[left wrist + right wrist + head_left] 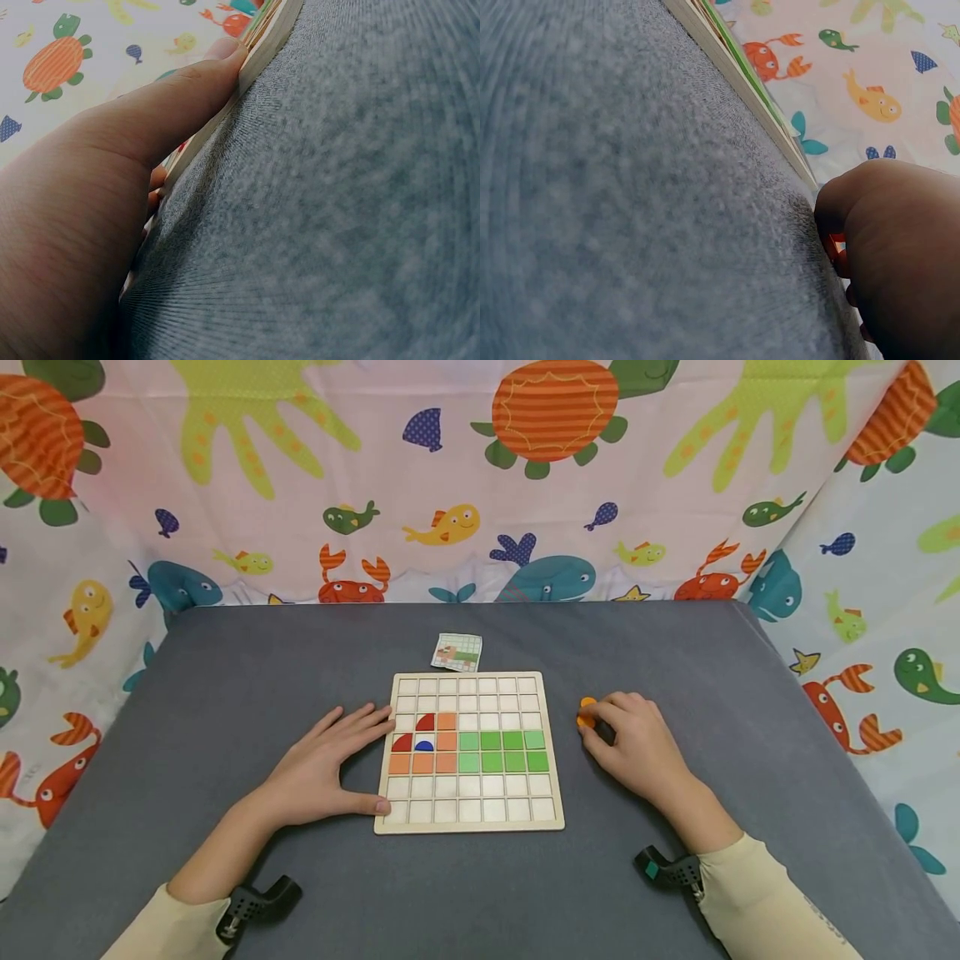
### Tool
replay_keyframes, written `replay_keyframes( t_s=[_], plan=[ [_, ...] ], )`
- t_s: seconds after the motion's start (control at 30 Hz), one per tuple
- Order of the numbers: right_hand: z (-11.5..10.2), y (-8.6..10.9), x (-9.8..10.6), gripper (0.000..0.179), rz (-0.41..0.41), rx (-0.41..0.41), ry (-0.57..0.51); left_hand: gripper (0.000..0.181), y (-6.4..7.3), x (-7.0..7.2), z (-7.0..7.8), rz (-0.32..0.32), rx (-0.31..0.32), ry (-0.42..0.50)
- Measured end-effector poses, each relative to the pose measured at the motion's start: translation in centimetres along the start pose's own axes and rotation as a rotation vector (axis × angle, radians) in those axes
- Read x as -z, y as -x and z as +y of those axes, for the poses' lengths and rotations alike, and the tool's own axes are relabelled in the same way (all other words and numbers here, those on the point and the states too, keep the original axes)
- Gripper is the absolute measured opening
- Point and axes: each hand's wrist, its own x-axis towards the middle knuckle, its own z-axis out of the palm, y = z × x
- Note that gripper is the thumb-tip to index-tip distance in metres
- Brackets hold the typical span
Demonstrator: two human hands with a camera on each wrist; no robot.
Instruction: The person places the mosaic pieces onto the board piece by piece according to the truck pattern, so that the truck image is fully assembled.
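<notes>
A square wooden grid board point(468, 824) lies flat on the table, its cells partly filled with coloured tiles. Orange tiles point(446, 741), red quarter-round tiles point(402, 742) and a blue half-round tile point(424, 746) sit at the left, with two rows of green tiles point(513, 741) beside them. My left hand point(318, 772) rests at the board's left side, fingers stretched out and thumb point(223, 54) on the edge. To the right of the board, my right hand point(637, 743) pinches small orange rounded pieces point(587, 710) between thumb and fingers; the fingers partly hide them.
A small printed card point(457, 652) showing a coloured grid pattern lies just behind the board's far edge. The table carries a grey cloth point(480, 893). Behind and beside it hangs a curtain point(450, 468) printed with sea animals.
</notes>
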Motion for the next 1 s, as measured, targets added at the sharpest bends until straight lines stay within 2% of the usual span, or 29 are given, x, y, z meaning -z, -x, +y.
replay_keyframes(
  t_s=[0.23, 0.37, 0.5, 0.63, 0.8, 1.0],
  plan=[
    [-0.2, 0.1, 0.0, 0.012, 0.017, 0.015, -0.033, 0.119, -0.1, -0.2, -0.1, 0.004, -0.016, -0.001],
    [-1.1, -0.1, -0.3, 0.015, 0.046, 0.056, -0.118, 0.12, 0.0, -0.2, -0.2, 0.0, -0.006, -0.005],
    [-2.4, -0.2, -0.6, 0.019, 0.058, 0.131, -0.213, 0.121, 0.0, 0.0, -0.1, 0.0, 0.001, -0.008],
    [-3.8, 0.0, -1.0, 0.022, 0.039, 0.205, -0.281, 0.12, 0.0, 0.0, -0.2, 0.011, -0.008, -0.014],
    [-5.0, 0.6, -1.0, 0.024, 0.01, 0.264, -0.315, 0.118, -0.4, -0.6, -0.2, 0.013, -0.028, -0.012],
    [-6.6, 0.6, -1.8, 0.023, -0.022, 0.324, -0.352, 0.119, 0.0, -0.3, -0.4, 0.014, -0.012, -0.009]
  ],
)
